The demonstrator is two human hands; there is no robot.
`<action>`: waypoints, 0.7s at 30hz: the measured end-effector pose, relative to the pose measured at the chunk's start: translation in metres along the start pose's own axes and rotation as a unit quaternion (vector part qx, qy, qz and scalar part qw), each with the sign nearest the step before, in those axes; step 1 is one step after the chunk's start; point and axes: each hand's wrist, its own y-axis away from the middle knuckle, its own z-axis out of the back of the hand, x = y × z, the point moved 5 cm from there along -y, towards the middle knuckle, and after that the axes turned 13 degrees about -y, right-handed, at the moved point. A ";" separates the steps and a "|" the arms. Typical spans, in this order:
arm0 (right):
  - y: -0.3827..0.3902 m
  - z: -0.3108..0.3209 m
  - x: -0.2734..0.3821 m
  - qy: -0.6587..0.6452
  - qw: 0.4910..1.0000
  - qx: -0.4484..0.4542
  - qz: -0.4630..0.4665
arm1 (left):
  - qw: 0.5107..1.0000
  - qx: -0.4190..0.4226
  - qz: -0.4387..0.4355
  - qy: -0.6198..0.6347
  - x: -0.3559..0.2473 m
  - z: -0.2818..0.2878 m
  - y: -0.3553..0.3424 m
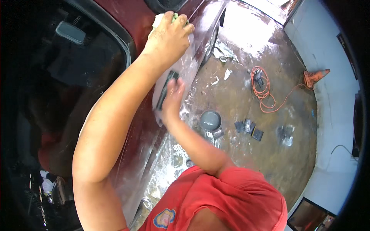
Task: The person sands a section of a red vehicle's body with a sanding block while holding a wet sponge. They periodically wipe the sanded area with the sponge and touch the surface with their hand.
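A dark red car body (137, 144) with dark window glass fills the left. My left hand (169, 34) grips a pale green and white cloth or sponge (156, 21) high on the panel, its fingers curled over it. Below it my right hand (172, 98) is motion-blurred on a dark rectangular block (167, 82), which lies against a pale, wet-looking patch (185, 65) of the panel. The underside of each held thing is hidden.
On the wet floor (246, 158) are a grey bucket (210, 120), dark square pads (257, 134), an orange cord (269, 111) around a tool, an orange cone (314, 77) and white scraps (227, 73). A pale wall (323, 115) runs along the right.
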 end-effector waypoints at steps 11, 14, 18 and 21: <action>-0.043 -0.005 0.008 -0.091 0.996 0.020 -0.012 | 0.998 -0.013 -0.022 -0.061 -0.002 -0.006 0.002; 0.018 0.003 0.004 -0.109 0.993 0.044 0.020 | 0.999 -0.016 -0.016 -0.035 -0.002 0.001 -0.003; -0.117 -0.002 0.032 -0.154 0.984 -0.018 -0.085 | 0.998 -0.036 -0.027 -0.034 0.000 0.009 -0.007; -0.109 -0.007 0.025 -0.169 0.981 0.006 -0.092 | 0.998 -0.056 -0.004 -0.010 0.000 0.004 -0.003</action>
